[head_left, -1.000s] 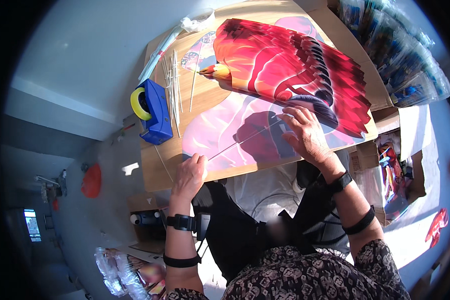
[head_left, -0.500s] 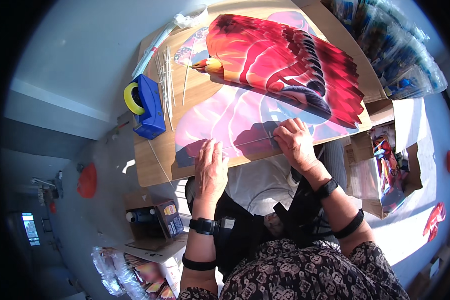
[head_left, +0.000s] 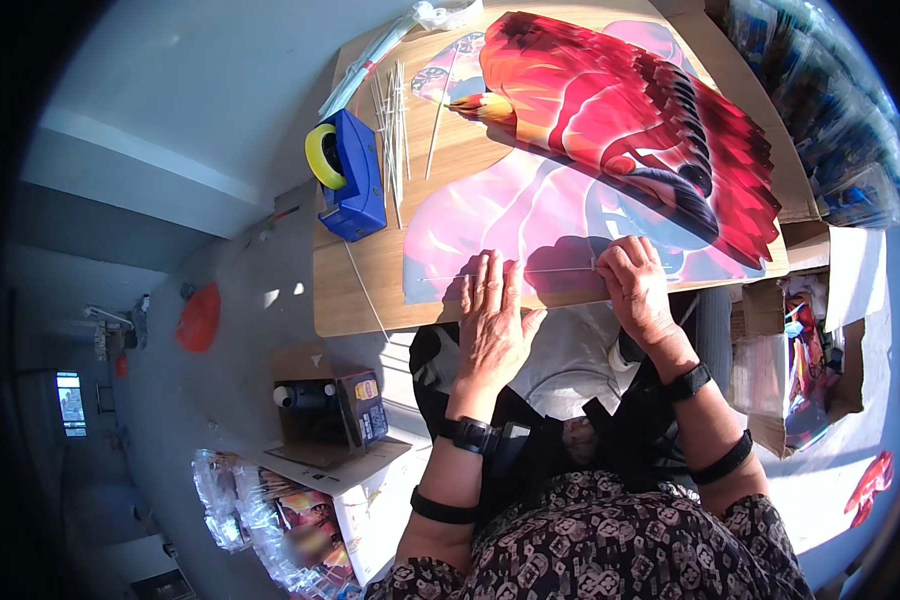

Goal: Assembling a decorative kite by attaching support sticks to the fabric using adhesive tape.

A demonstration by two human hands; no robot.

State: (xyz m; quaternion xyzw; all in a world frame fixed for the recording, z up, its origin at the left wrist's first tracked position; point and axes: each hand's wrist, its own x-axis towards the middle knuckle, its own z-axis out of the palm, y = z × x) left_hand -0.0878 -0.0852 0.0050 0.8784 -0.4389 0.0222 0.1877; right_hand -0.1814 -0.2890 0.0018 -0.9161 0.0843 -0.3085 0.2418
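A large red, pink and orange printed sheet [head_left: 610, 130], shaped like a bird kite, lies flat on a wooden table [head_left: 360, 300]. My left hand [head_left: 490, 320] rests palm down with spread fingers on the sheet's near pink edge. My right hand [head_left: 635, 285] presses on the same edge further right, its fingers curled over a thin clear rod [head_left: 530, 272] that runs between the two hands.
A blue tape dispenser with a yellow roll [head_left: 345, 175] stands at the table's left end beside several thin white rods [head_left: 395, 125]. An open cardboard box [head_left: 325, 415] and bagged packets [head_left: 260, 505] sit on the floor at left. Stacked packaged kites [head_left: 830, 120] fill the right side.
My left hand has come up from the table's near left edge onto the pink sheet. My right hand has slid toward the near edge of the sheet.
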